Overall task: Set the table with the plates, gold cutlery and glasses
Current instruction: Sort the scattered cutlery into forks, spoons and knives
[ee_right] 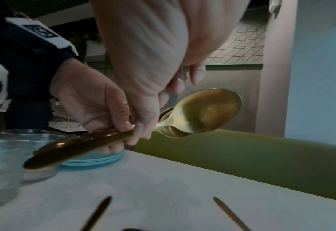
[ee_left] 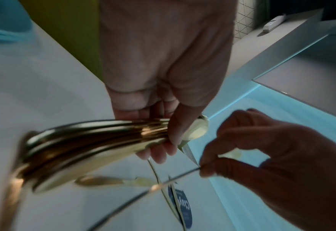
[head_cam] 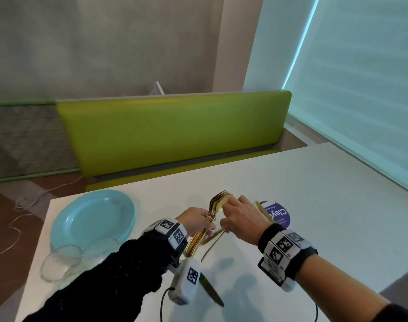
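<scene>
Between your two hands, above the middle of the white table [head_cam: 291, 182], your left hand [head_cam: 196, 220] has its fingers [ee_left: 159, 154] curled tight round a bundle of polished gold forks and spoons [head_cam: 215, 205], gripped at mid-handle. Your right hand [head_cam: 241, 219] pinches one gold spoon [ee_right: 206, 112] at the neck, just beside the bowl. Expect stiff, smooth metal that slides easily against its neighbours, so draw each piece out by the narrow neck or handle. Two slim gold pieces [ee_right: 230, 214] lie flat on the near table. To the left sits a stack of pale blue round plates [head_cam: 91, 217], light yet rigid; lift by the rim. Near them stand clear glass tumblers [head_cam: 61, 263], fragile and slippery; grasp round the wall.
</scene>
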The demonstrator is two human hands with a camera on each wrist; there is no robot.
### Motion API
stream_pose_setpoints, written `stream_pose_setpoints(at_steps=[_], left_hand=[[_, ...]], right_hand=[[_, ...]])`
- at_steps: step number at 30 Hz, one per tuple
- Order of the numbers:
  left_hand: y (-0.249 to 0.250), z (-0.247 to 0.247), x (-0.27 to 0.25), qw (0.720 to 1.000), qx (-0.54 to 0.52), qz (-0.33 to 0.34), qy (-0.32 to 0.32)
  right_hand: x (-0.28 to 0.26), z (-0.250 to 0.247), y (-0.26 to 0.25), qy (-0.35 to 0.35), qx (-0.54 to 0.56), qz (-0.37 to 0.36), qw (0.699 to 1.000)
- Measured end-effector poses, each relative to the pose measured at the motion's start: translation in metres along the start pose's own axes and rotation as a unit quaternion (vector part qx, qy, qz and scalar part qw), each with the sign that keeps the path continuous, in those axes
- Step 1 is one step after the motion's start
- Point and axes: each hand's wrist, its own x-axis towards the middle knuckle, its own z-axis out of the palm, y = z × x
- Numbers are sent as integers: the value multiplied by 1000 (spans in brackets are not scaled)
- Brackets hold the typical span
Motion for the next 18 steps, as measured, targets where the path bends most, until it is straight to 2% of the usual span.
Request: stream_pose_setpoints(at_steps=[10,18], left_hand=[[-70,-4,-118,994,-49,4,-98],[-116,2,-163,995,-48,3,-91]], right_hand=[[-26,-49,-118,-11,5,-13,1000],[-37,-58,-176,14,9,-34,999]])
